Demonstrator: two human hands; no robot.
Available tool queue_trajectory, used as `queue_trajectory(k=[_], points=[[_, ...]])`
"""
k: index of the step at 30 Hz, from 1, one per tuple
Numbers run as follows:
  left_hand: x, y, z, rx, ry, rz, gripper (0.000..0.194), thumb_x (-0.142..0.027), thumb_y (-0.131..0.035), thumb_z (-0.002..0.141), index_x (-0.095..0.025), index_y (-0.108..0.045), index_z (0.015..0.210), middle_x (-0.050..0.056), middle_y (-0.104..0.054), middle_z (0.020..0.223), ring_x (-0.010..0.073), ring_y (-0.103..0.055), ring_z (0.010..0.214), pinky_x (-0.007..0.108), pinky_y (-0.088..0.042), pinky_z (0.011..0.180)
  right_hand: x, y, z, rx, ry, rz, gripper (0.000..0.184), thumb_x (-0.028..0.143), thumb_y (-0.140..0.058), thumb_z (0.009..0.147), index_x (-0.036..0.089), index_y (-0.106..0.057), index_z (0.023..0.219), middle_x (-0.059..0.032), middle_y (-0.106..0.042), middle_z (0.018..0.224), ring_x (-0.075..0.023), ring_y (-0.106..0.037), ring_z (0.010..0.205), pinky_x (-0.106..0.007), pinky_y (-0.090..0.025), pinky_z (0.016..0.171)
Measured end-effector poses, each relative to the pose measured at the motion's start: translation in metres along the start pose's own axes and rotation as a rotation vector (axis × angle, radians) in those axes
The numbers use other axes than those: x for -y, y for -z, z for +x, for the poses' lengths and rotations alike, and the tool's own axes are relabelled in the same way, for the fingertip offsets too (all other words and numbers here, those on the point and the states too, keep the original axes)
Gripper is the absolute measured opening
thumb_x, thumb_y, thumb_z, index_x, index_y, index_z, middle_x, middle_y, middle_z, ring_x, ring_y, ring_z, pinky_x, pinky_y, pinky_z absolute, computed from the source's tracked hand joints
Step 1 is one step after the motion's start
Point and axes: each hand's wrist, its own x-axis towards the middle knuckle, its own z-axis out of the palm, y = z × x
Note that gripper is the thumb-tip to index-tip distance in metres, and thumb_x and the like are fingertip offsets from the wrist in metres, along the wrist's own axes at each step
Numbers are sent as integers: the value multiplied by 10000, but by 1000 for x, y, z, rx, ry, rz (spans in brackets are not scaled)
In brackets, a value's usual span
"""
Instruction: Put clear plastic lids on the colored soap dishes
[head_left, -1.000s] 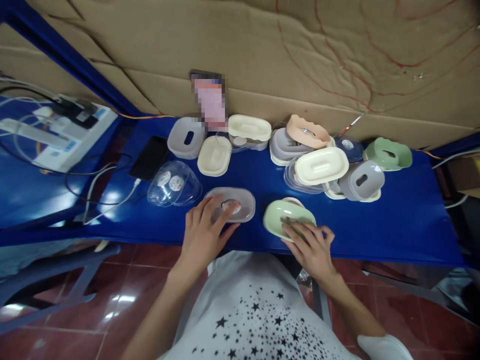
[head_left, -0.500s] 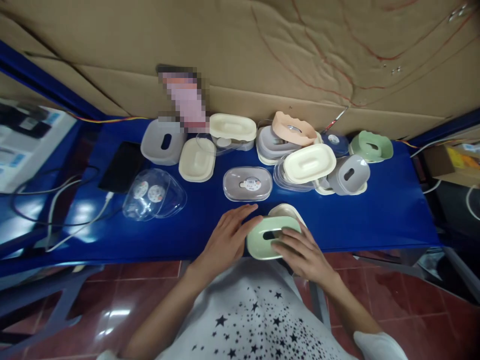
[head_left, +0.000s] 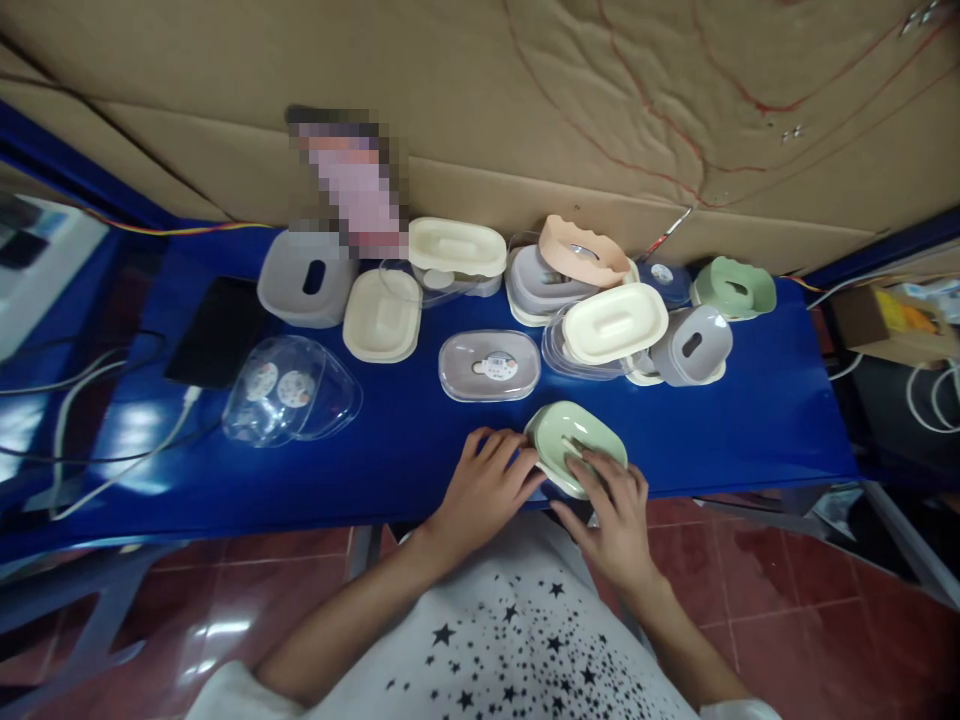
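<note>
A pale green tissue box cover point(head_left: 568, 427), rounded and with a slot in its top, sits over a cream base at the table's front edge. The base shows only as a thin rim at the lower left. My left hand point(head_left: 491, 480) grips the cover's left end, with fingertips at its side and the thumb by the lower rim. My right hand point(head_left: 619, 510) has its bent fingers on the cover's front right, over the slot, and partly hides it. Its thumb points left, in front of the cover. Just behind lies a grey slotted piece under a clear shell point(head_left: 489, 366).
Clear shells with round stickers point(head_left: 292, 390) and a black phone point(head_left: 217, 330) on a white cable lie left. Along the back stand grey covers point(head_left: 307, 278), cream pieces point(head_left: 382, 315), a peach piece point(head_left: 585, 255) and another green piece point(head_left: 735, 288). A cardboard wall point(head_left: 480, 90) rises behind.
The green cover has moved away from my body and slightly right, turning onto the cream base. Both hands have moved with it; my left hand now sits at its left end.
</note>
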Motion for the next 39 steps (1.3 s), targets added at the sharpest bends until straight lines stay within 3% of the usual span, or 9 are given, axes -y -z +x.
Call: queue_trajectory(k=[6,10,13,15,20,24,31,35,39], points=[[20,24,-33,-181,158,-8,160,-289,-688,1040,-208,-630,1165,66,-742,1066,223,-718,1000,393,-536,908,-12,-10,31,119,290,58,490,117,-590,1056,244,-569,1529,-94,-661,1536,-275,-550,1495,-552,-312,1289],[57,60,-66,-376,468,195,360,-269,-747,989,-215,-625,1324,153,-704,1288,309,-678,1218,468,-514,1029,-13,-16,52,201,475,44,479,97,-555,1067,222,-578,1529,-84,-605,1602,-252,-477,1561,-568,-185,1351],[83,81,-80,-324,716,365,587,-405,-745,989,-203,-560,1508,245,-490,1615,457,-472,1501,616,-428,1142,-8,-20,67,215,528,34,445,240,-613,1085,249,-578,1529,-61,-592,1617,-253,-460,1571,-577,-102,1364],[91,86,-83,-253,772,414,628,-460,-717,1003,-205,-544,1550,245,-441,1664,499,-425,1525,642,-426,1128,-1,-22,75,189,523,22,442,289,-627,1085,268,-583,1525,-61,-587,1622,-259,-460,1569,-577,-94,1360],[86,77,-80,-264,622,425,479,-418,-744,997,-217,-664,1424,184,-697,1353,373,-685,1165,511,-512,971,15,-26,80,89,415,20,447,310,-643,1076,290,-587,1519,-87,-586,1620,-273,-482,1545,-579,-152,1338],[82,76,-80,-322,463,334,454,-272,-766,983,-231,-667,1423,157,-722,1329,326,-702,1156,480,-537,984,22,-30,73,173,373,54,448,336,-597,1098,281,-556,1541,-80,-532,1666,-265,-434,1581,-562,-219,1322],[63,89,-88,-740,441,231,601,-91,-709,975,-248,-604,1546,130,-737,1382,298,-701,1270,481,-582,1070,13,-28,66,34,289,117,773,364,-670,1055,313,-278,1719,-93,-396,1753,-320,-381,1613,-615,-303,1302],[44,74,-83,-500,72,-52,652,-66,-651,1008,-261,-505,1612,95,-696,1464,274,-665,1373,505,-607,1130,1,-14,77,-68,350,244,967,387,-718,1020,359,-89,1755,-61,-129,1841,-355,-288,1656,-643,-360,1294],[50,52,-64,-218,-176,-208,600,-38,-560,1051,-222,-463,1614,94,-694,1459,242,-593,1471,578,-472,1279,-7,-4,90,104,417,305,902,433,-686,1041,389,-129,1749,-40,-131,1841,-338,-270,1666,-599,-442,1273]])
